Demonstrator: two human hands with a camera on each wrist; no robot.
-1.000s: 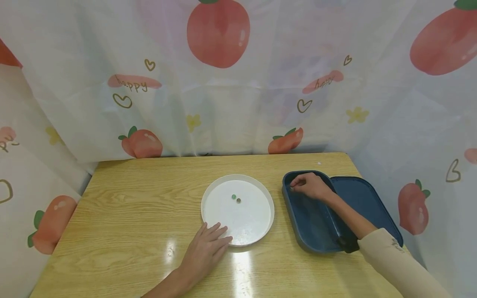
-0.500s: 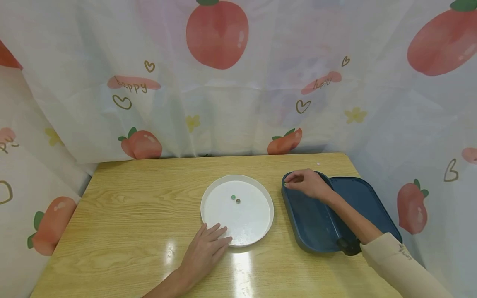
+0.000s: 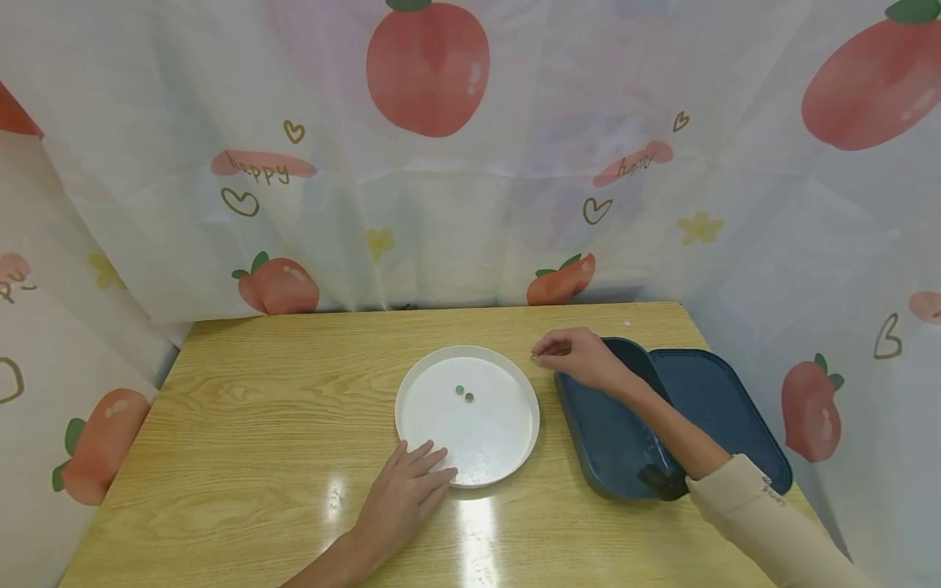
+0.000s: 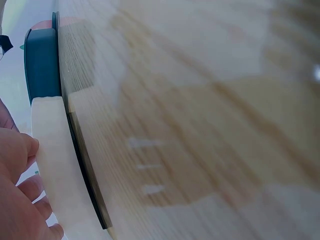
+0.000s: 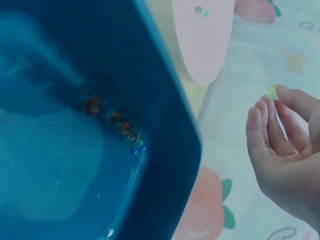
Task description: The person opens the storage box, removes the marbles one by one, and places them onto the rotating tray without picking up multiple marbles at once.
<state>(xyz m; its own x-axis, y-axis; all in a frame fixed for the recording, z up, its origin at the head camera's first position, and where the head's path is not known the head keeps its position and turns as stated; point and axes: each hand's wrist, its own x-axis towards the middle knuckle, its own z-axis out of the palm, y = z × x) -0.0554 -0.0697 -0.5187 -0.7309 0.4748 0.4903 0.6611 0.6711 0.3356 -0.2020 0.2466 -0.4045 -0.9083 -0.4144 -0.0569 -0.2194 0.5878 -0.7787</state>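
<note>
My right hand [image 3: 581, 359] pinches a small yellow-green glass marble [image 5: 272, 91] between thumb and fingertip. It is just past the left far corner of the deep blue bin [image 3: 617, 457], near the round white tray [image 3: 500, 449]. A green marble [image 3: 459, 389] and a brownish marble [image 3: 469, 398] lie close together on the tray. My left hand [image 3: 400, 498] rests at the tray's near-left rim, its fingers extended over the edge. In the left wrist view those fingers [image 4: 30, 145] lie against the tray's side wall.
Several marbles [image 5: 92, 106] line a corner inside the bin. Right of the bin lies a flat dark blue lid [image 3: 735, 400], partly under the right forearm. A wooden table [image 3: 257, 425] carries everything, with a fruit-print curtain [image 3: 470, 212] behind and at both sides.
My right hand has risen from inside the bin and moved left over its rim toward the tray, carrying the marble. The left hand and tray have stayed put.
</note>
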